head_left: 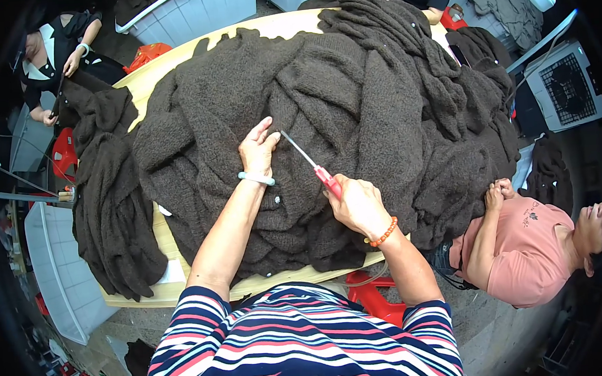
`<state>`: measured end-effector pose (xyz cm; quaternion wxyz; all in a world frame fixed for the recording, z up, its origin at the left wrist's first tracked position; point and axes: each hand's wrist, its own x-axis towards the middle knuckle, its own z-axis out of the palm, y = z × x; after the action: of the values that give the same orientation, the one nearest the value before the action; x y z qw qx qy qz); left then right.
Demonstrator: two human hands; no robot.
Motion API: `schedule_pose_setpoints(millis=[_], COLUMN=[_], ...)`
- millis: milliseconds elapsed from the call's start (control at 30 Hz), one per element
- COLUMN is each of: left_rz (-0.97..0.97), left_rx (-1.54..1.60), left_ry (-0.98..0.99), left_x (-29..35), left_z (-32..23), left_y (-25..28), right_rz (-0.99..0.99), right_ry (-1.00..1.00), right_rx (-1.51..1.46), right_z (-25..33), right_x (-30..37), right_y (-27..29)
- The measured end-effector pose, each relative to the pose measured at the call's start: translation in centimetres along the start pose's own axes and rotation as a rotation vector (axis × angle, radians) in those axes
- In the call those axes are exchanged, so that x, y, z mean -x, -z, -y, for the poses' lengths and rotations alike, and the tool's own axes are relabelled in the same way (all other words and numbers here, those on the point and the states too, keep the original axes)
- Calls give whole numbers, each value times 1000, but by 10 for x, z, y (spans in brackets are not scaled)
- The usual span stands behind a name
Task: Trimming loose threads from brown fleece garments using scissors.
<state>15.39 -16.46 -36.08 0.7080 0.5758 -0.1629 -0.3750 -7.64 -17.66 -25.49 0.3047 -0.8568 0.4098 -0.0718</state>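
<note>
A large heap of dark brown knitted garments (239, 74) lies before me. My right hand (358, 202) is closed round the red handle of a tool with a thin metal shaft (301, 149); its exact kind is hard to make out. The shaft points up and left, its tip close to my left hand's fingers. Over the middle of the heap is my left hand (257, 153), its fingers apart and partly bent, with nothing visible in it. Small pale spots show on the knit near my left wrist.
The heap lies on a pale wooden table (170, 244). A person in a pink shirt (529, 250) sits at the right; another person (59, 58) handles dark knit at the far left. White bins (190, 15) stand behind, another bin (65, 271) at left. A red stool (377, 300) is near me.
</note>
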Motion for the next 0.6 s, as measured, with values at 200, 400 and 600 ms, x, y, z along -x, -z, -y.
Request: schedule_pose_setpoints(millis=[200,400,600], left_rz=[14,12,-68], left_rx=[221,391,176], left_ry=[360,445,365], left_x=[-11,-59,-75], left_z=[-41,-47,-21], left_y=[-8,-24,-31], right_rz=[-72,-72,-69], right_ry=[-16,-22,-15], right_rx=[-69,-89,-46], right_z=[-15,-17,-15], right_x=[4,0,-14], right_y=[2,5,8])
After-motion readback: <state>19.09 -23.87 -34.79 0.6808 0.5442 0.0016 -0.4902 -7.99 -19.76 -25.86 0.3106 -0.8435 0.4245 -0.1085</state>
